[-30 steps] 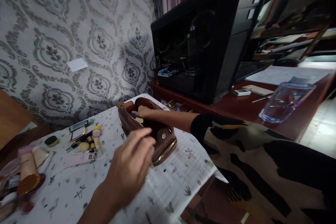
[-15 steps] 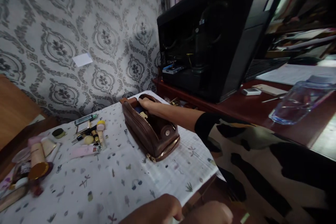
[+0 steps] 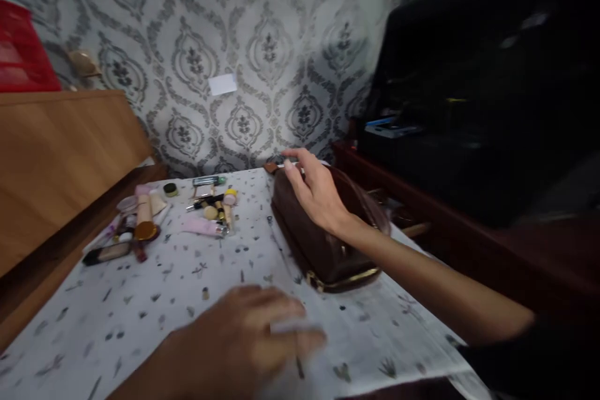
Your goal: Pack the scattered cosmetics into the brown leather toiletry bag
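A brown leather pouch [image 3: 328, 250] with a gold zip lies on the patterned white cloth [image 3: 187, 300]. My right hand [image 3: 314, 190] rests on top of the pouch's far end, fingers curled, thumb and forefinger pinching a thin pale piece I cannot name. My left hand [image 3: 234, 344] hovers low over the cloth near the front edge, smeared by motion, with something pale under its fingertips. Whether the pouch is open is hidden by my right hand.
Several small cosmetics tubes and jars [image 3: 206, 206] lie scattered at the cloth's far left, more of them [image 3: 138, 228] beside a wooden panel [image 3: 56, 150]. A black computer case [image 3: 469, 106] stands on a dark red desk [image 3: 422, 212] to the right. Patterned wall behind.
My right hand has come out of the pouch and now lies on top of it. My left hand rose from the bottom edge over the cloth. The view swung left.
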Demonstrator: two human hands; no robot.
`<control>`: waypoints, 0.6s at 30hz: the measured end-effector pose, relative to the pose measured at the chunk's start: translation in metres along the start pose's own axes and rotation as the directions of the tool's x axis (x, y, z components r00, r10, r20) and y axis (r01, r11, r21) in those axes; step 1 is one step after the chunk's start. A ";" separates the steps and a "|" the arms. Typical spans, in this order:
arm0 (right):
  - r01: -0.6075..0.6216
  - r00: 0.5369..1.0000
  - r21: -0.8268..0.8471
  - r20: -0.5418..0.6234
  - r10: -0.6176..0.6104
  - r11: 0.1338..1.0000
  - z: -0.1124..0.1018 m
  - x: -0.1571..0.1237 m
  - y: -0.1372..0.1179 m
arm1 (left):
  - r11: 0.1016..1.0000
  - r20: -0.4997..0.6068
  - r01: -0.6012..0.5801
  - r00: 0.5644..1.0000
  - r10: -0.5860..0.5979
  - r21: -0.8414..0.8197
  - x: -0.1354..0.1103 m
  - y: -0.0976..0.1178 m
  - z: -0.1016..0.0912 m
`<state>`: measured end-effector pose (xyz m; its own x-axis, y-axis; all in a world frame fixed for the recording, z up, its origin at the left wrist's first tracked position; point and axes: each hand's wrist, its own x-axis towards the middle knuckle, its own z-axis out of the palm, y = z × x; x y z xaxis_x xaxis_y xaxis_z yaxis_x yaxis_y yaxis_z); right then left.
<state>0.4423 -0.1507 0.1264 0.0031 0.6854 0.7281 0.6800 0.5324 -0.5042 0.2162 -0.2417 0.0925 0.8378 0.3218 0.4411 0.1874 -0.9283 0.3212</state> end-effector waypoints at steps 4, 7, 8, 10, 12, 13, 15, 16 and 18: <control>0.258 0.957 0.068 0.116 -0.265 0.964 0.023 -0.031 -0.029 | 0.970 -0.153 0.191 0.974 -0.169 0.147 -0.029 -0.085 0.002; 0.273 0.925 0.121 0.241 -0.295 0.954 0.056 -0.052 -0.035 | 0.841 -0.232 0.452 0.889 -0.396 0.297 -0.072 -0.151 0.000; 0.247 0.917 0.131 0.290 -0.275 0.960 0.069 -0.058 -0.033 | 0.762 -0.253 0.542 0.840 -0.480 0.353 -0.085 -0.168 -0.004; 0.143 0.909 0.130 0.374 -0.182 0.981 0.096 -0.067 -0.026 | 0.538 -0.379 0.733 0.677 -0.631 0.416 -0.104 -0.194 -0.016; 0.020 0.889 0.105 0.454 -0.066 0.994 0.123 -0.072 -0.016 | 0.372 -0.482 0.838 0.537 -0.692 0.399 -0.117 -0.211 -0.033; -0.037 0.875 0.086 0.485 -0.009 0.996 0.135 -0.073 -0.011 | 0.306 -0.522 0.875 0.473 -0.710 0.376 -0.121 -0.217 -0.041; -0.126 0.858 0.039 0.507 0.089 0.991 0.158 -0.075 -0.001 | 0.189 -0.585 0.930 0.348 -0.732 0.316 -0.128 -0.229 -0.056; -0.150 0.860 0.024 0.497 0.118 0.988 0.167 -0.076 0.004 | 0.135 -0.608 0.950 0.285 -0.741 0.281 -0.131 -0.234 -0.062; -0.173 0.878 0.012 0.454 0.149 0.985 0.183 -0.080 0.011 | 0.062 -0.625 0.974 0.188 -0.758 0.217 -0.136 -0.244 -0.071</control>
<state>0.3154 -0.1085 -0.0221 -0.2290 0.9070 0.3535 0.6604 0.4115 -0.6281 0.0198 -0.0462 0.0135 -0.3053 0.8805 0.3626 0.9391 0.2154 0.2676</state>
